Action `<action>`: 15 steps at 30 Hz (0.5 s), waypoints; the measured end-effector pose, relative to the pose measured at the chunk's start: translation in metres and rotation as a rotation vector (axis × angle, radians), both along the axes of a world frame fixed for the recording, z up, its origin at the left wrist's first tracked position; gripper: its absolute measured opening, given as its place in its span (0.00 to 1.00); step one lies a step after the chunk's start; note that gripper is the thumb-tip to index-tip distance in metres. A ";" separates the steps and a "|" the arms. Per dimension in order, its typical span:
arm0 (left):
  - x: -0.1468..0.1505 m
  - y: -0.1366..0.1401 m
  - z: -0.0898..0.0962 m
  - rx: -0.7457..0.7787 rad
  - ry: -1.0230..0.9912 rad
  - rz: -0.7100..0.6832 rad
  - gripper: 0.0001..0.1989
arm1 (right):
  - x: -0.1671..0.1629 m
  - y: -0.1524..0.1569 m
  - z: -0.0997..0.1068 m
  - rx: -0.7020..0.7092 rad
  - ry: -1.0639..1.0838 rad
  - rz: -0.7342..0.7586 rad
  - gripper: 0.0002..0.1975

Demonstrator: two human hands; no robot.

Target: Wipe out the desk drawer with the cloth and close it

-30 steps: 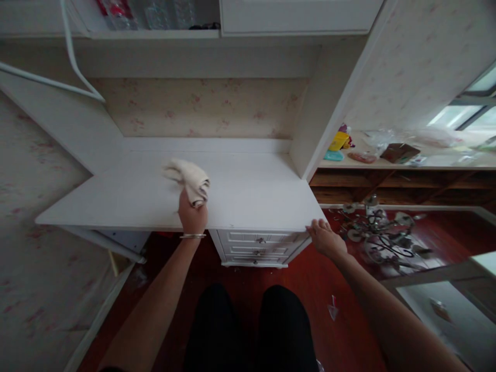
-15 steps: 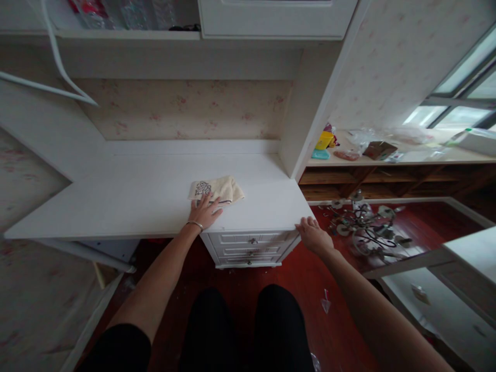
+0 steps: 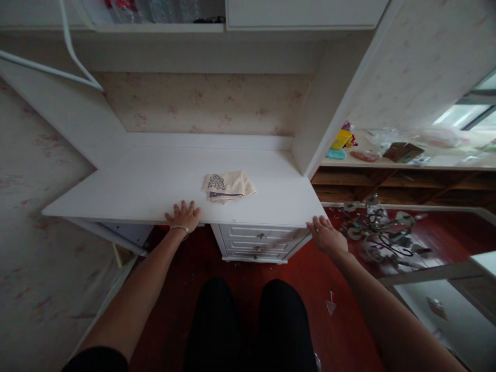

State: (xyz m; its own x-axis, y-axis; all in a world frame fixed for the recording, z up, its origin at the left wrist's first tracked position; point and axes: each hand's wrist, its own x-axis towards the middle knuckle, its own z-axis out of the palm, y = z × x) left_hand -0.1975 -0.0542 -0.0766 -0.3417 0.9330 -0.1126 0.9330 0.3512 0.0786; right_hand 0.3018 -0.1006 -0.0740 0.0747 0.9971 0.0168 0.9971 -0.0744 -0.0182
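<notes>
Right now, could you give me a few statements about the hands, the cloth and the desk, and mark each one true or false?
1. The left hand lies flat on the front edge of the white desk. True.
2. The left hand grips the folded cloth. False: the cloth lies by itself on the desk, apart from both hands.
3. The right hand touches the desk's right front corner. True.
4. The drawers under the desk stand pulled open. False: they are shut.
5. The cloth is bright red. False: it is cream with a dark pattern.
</notes>
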 end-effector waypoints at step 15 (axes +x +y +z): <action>0.003 -0.005 -0.001 0.062 -0.016 -0.014 0.35 | -0.005 -0.010 -0.031 0.075 0.129 -0.043 0.33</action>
State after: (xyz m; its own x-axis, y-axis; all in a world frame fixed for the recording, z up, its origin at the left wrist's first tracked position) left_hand -0.1944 -0.0594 -0.0776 -0.3270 0.9431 -0.0600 0.9364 0.3319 0.1142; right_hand 0.2972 -0.1101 -0.1050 0.1241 0.9891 0.0787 0.9820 -0.1110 -0.1527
